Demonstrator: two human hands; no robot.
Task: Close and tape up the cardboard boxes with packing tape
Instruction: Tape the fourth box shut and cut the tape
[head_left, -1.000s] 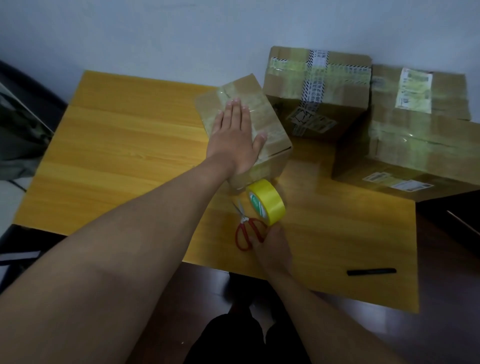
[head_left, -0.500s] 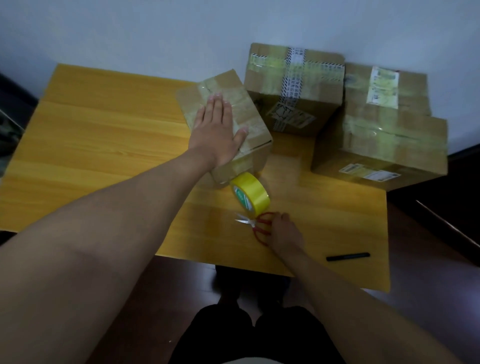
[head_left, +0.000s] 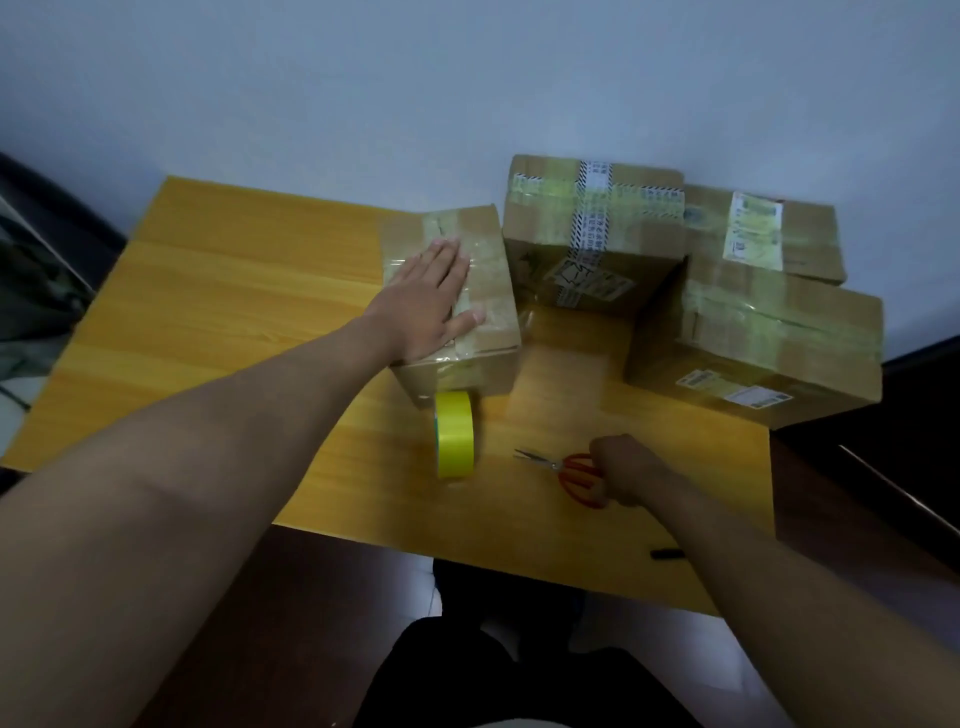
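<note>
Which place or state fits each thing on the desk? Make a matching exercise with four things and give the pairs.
Things:
1. tape roll
2. scissors
3. left hand
4. marker

Places or states:
A. lies at the desk's near right edge
B. held by the right hand
C. stands on edge against the small box
D. lies flat on top of the small box

Pairs: 1-C, 2-B, 3-D, 4-A
</note>
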